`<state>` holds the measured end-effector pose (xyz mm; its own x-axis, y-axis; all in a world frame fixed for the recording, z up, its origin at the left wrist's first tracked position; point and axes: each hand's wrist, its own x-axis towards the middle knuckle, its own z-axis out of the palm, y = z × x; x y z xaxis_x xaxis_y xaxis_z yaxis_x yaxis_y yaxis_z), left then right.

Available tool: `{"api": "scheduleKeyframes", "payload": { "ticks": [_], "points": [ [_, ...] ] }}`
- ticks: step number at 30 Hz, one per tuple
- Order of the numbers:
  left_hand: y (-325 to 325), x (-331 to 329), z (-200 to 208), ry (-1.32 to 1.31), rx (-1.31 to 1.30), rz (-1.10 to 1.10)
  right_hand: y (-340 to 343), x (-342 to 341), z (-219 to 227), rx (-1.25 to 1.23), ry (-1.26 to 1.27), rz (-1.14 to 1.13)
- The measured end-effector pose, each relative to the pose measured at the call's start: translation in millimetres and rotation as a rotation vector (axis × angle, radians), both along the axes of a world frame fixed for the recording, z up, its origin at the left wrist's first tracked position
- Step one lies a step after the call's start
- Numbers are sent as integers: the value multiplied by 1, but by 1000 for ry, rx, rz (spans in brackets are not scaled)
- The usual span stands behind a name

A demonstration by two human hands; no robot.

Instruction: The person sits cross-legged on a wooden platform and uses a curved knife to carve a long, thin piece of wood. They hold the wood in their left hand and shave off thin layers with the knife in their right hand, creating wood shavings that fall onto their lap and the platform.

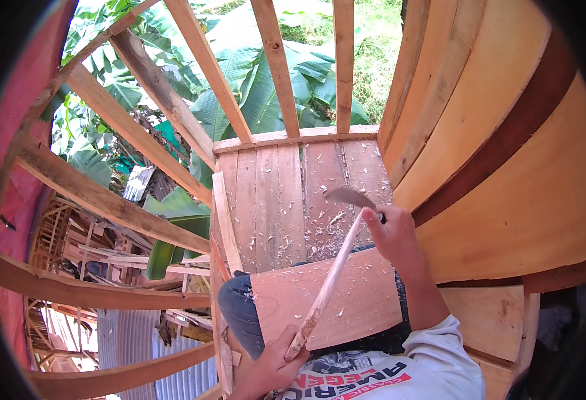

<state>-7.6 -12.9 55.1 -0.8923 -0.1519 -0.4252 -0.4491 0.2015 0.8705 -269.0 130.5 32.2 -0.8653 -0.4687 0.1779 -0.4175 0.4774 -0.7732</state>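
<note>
Two grips: your left hand [278, 365], beside the board [363, 300], holds the stick [327, 289] slanting across it; beyond the board, a knife [351, 195] sits in your right hand [394, 235]. Shaving seems underway (my guess); another stroke would want the stick steady.

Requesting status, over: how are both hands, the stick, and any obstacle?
Left hand gripping stick at near end. Right hand holding curved knife at far end. Stick slanting over wooden board, nothing visibly blocking it.

Open-sided wooden porch or balcony [319, 160]: railing bars [277, 67], shaving-strewn plank floor [246, 207], leaves [259, 97] outside.
</note>
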Motion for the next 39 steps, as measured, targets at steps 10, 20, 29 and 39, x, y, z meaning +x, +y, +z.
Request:
{"api": "scheduleKeyframes", "payload": {
  "ticks": [10, 20, 29, 39],
  "points": [
    [-5, -13, 1, -4, 297, 43, 33, 29, -11, -37, -156, -67],
    [0, -24, -3, -159, 692, 136, 38, 41, -2, -193, -177, 50],
    [-8, -17, -27, -118, 719, -26, 32, 23, 10, -133, 58, 16],
    [-11, -9, -47, -132, 972, -154, 40, 41, 15, -72, 64, 163]
  ]
}}
